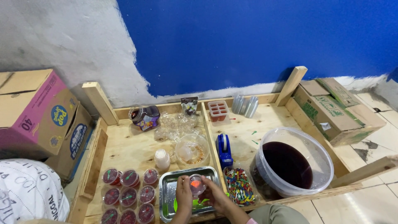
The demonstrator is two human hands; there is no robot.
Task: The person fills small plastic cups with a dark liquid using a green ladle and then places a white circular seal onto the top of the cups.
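My left hand (183,193) and my right hand (214,195) both hold one small clear cup (196,183) with a lid and dark red filling. They hold it above a metal tray (166,188) at the near edge of a wooden work surface (132,147). Something green lies on the tray under my hands. Several filled, lidded cups (128,193) with small picks stand in rows left of the tray. A clear tub of coloured picks (239,186) sits right of my right hand.
A large clear bucket of dark red liquid (292,166) stands at the right. A blue tape dispenser (224,150), a clear bowl (192,150), a white cup (161,158), a dark jar (144,116) and a red mould tray (218,111) lie behind. Cardboard boxes (39,112) (338,110) flank the surface.
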